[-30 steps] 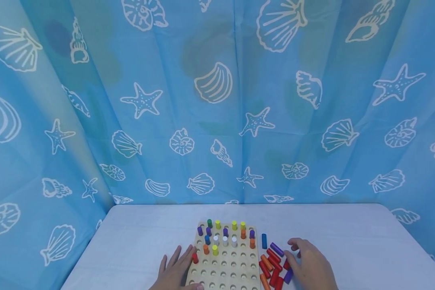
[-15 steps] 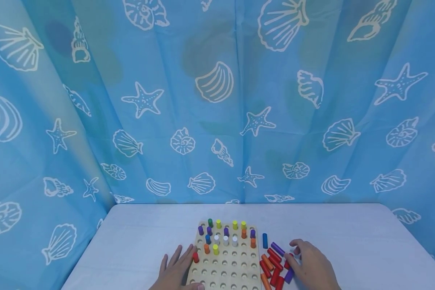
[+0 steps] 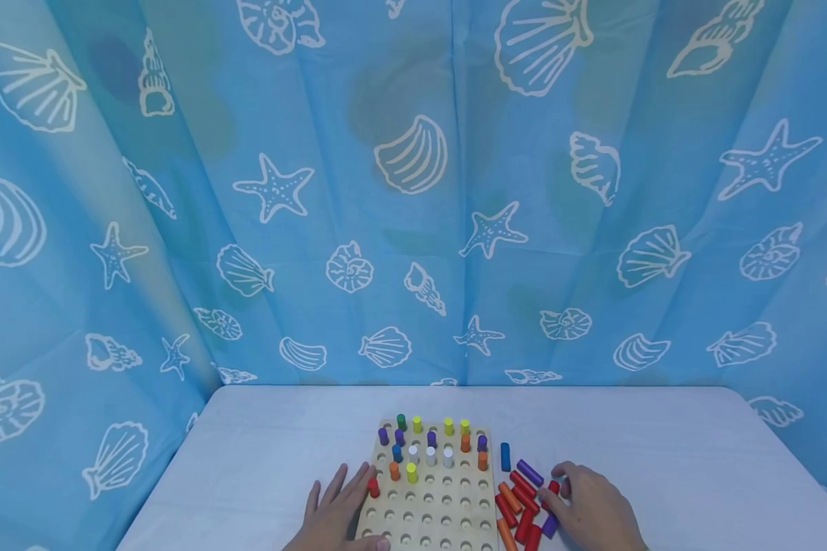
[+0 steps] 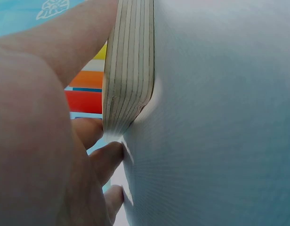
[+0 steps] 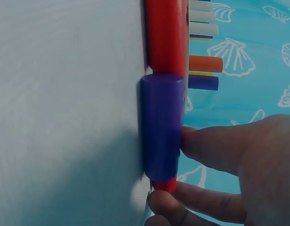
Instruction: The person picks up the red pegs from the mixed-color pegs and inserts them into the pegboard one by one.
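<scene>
My left hand (image 3: 334, 514) lies with fingers spread along the left side of a wooden pegboard (image 3: 437, 509). Its thumb rests over the board, and in the left wrist view fingertips touch the table by the layered board edge (image 4: 131, 61). To the right of the board, my right hand (image 3: 598, 506) pinches a red peg (image 3: 554, 486) between thumb and fingers. A purple peg (image 5: 162, 127) lies in front of it in the right wrist view, hiding most of that red peg.
Several loose red, orange and purple pegs lie close to the board's right side, including an orange peg (image 3: 510, 497). A blue peg (image 3: 505, 457) lies farther back. Upright coloured pegs, among them a yellow peg (image 3: 412, 472), fill some far holes. A shell-patterned curtain (image 3: 413, 229) stands behind.
The red peg at my right fingertips has shifted slightly away and turned, with the right hand following a little. My left hand stays in place on the board; the head view drifts slightly.
</scene>
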A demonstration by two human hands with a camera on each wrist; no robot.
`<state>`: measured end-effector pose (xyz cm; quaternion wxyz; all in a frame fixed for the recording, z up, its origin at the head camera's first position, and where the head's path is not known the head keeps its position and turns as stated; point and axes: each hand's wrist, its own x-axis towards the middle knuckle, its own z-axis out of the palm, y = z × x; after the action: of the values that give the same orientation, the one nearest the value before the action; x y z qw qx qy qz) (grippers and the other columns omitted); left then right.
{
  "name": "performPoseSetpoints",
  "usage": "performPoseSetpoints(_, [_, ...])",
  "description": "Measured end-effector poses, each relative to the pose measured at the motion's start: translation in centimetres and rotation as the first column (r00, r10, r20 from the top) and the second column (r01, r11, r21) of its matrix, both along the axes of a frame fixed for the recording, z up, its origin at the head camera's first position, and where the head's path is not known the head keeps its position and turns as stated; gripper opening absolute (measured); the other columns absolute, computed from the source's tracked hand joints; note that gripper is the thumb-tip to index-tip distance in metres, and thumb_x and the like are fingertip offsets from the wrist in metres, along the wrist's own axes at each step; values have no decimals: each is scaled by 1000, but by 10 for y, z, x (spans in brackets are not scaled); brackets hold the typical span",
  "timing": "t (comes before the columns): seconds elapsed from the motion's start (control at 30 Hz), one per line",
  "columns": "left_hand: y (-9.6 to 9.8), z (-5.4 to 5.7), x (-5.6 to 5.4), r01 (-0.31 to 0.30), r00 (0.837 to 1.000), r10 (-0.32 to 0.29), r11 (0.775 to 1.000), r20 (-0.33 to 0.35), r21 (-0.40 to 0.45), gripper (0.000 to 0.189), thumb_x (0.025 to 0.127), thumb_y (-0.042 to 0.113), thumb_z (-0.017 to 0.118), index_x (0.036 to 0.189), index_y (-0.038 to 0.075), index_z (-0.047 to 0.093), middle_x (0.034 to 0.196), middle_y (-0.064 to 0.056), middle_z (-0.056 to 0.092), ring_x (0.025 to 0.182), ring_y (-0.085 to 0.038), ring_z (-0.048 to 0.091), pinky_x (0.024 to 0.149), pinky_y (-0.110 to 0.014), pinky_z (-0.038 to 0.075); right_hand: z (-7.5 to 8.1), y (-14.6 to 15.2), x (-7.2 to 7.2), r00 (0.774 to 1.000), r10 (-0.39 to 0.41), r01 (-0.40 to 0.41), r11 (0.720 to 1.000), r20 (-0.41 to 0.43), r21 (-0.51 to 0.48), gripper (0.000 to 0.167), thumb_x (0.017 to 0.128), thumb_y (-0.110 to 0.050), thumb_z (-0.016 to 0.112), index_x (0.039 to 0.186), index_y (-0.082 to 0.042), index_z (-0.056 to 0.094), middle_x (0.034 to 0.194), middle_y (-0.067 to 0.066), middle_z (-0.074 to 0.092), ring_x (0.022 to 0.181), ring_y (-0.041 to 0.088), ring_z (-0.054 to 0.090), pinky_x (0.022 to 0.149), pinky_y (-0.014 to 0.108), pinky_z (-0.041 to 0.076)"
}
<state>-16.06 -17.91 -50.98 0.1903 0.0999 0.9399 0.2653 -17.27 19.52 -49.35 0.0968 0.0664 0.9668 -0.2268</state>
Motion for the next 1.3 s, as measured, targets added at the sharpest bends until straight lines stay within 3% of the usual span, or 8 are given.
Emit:
performPoseSetpoints(0.27, [0,1,0,4,1000,-4,1000,-5,10,103,84,77,58,158,10,31,163,-11,30,152,-45,7,116,-74,-5,-1,-2,1,1000,1,-1,1000,-3,-14,42,87,-38,79,102,0,68,67,2,52,60,15,50,56,27,48])
performPoseSetpoints(0.53, [1,1,-1,-1,1000,1,1000,-3,-24,106,82,80,57,159,12,31,163,-10,31,152,-45,9,115,-76,-3,-1,-3,1,1000,-21,21,999,0,-43,41,88,-35,78,102,2,69,65,2,52,59,15,50,56,27,46])
performPoseSetpoints(0.73, [2,2,-2,-3,1000,3,999,0,-32,107,81,80,58,158,10,33,162,-11,32,151,-46,10,116,-76,-2,-1,-2,1,999,-48,48,997,10,-67,44,88,-35,79,105,5,69,68,1,56,63,14,53,60,30,52])
performPoseSetpoints(0.93, [1,1,-3,-1,1000,1,999,-2,-41,107,81,79,59,157,9,33,162,-12,32,151,-46,11,116,-76,-1,-1,-2,0,991,-126,130,984,39,-120,49,85,-33,82,106,9,68,75,4,63,69,18,57,72,43,61])
performPoseSetpoints(1.3, [0,-1,-3,8,1000,-9,999,-14,-50,107,81,79,58,157,9,33,162,-12,32,150,-46,12,116,-76,-1,-2,1,0,984,-175,179,962,39,-207,44,86,-26,81,107,11,68,78,5,66,72,18,60,75,45,61])
